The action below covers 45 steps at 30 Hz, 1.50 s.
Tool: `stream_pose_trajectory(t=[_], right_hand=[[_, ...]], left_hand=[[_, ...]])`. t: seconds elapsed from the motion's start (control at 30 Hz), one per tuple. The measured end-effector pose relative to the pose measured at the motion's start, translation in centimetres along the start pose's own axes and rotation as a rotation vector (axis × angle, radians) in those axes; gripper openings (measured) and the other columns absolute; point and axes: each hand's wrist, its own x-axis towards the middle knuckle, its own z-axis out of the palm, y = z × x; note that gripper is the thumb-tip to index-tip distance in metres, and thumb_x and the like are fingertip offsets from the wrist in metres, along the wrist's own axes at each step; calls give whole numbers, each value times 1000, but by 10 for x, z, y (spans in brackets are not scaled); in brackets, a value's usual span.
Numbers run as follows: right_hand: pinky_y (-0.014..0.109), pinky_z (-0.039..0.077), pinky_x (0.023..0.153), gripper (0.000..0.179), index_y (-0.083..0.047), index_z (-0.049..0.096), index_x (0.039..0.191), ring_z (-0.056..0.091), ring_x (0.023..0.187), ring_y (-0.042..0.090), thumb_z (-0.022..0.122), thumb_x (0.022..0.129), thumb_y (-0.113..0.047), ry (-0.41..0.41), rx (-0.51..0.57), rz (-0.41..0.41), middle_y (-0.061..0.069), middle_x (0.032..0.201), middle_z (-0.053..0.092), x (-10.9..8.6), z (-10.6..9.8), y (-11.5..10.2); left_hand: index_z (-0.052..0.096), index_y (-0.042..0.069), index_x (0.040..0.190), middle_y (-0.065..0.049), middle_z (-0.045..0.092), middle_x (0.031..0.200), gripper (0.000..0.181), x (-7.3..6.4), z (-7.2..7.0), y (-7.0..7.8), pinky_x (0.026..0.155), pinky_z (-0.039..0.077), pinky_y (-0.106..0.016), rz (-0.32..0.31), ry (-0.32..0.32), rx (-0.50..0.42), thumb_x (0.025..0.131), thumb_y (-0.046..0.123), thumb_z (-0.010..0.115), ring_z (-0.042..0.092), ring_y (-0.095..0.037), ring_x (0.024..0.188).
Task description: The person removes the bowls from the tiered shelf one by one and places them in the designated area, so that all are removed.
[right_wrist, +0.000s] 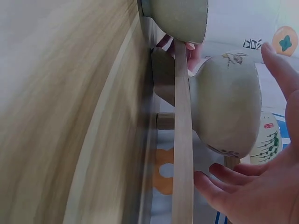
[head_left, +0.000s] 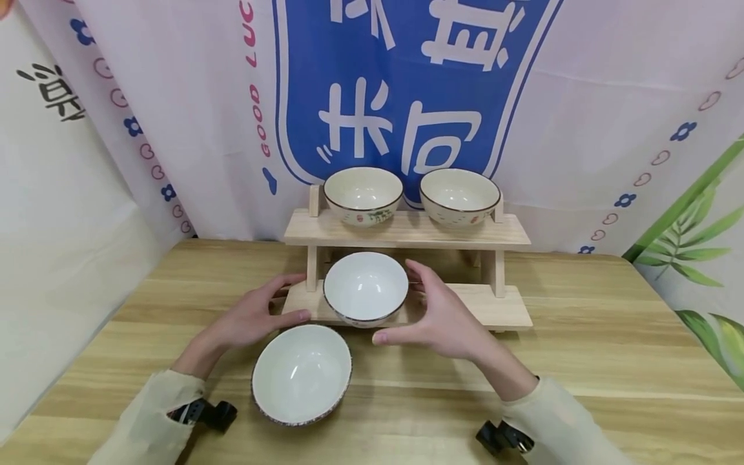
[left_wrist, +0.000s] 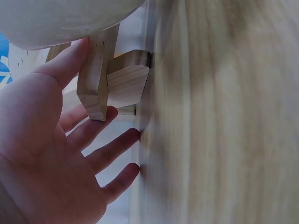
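My left hand (head_left: 247, 316) is at the left end of the two-tier wooden stand (head_left: 488, 307), thumb at the lower shelf's front corner and fingers round the back. The left wrist view has the thumb (left_wrist: 74, 56) against the shelf board and the other fingers spread. On the lower shelf sits a white bowl (head_left: 366, 284) with a dark rim. My right hand (head_left: 444, 316) curves loosely around its right side, thumb in front and fingers behind, with a gap between thumb and bowl. In front of the stand, a larger white bowl (head_left: 302, 374) rests on the table.
Two patterned bowls, one on the left (head_left: 363, 194) and one on the right (head_left: 459, 194), stand on the upper shelf. Behind the stand hangs a printed curtain (head_left: 581, 129). The wood-grain table (head_left: 581, 361) extends to both sides.
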Motion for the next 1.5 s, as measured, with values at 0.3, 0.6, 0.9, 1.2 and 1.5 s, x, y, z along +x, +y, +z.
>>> stream_pose_trajectory(t=[0.3,0.6,0.9,1.2,1.5], right_hand=[[55,35,127,146,-16,11,171,45,151,28,104,62,-45,-27,73,11,11,168,36,13,11,-3],[56,40,123,145,-12,9,171,54,143,31,104,64,-38,-25,120,-19,13,165,38,22,18,-4],[55,43,120,146,-12,12,170,55,140,32,106,60,-32,14,136,-28,13,162,40,25,24,-9],[57,44,119,152,-16,14,170,52,141,33,108,54,-39,84,88,6,12,166,34,28,35,-11],[58,43,120,156,-19,12,171,49,145,35,108,52,-45,132,55,49,12,167,34,28,41,-11]], left_hand=[[37,16,163,-28,48,160,80,2,0,0,108,51,-66,3,-8,0,99,50,73,52,-53,142],[37,17,163,-28,48,160,80,2,0,-1,106,52,-64,-3,-8,-4,99,50,73,53,-51,142],[39,16,162,-29,50,158,78,3,1,-1,102,56,-59,3,7,0,99,48,73,55,-50,139],[39,16,162,-28,51,157,78,2,0,-2,102,56,-59,8,13,3,100,47,73,55,-50,139],[39,17,162,-28,51,158,78,1,0,-2,103,56,-60,14,9,1,99,48,74,55,-50,139]])
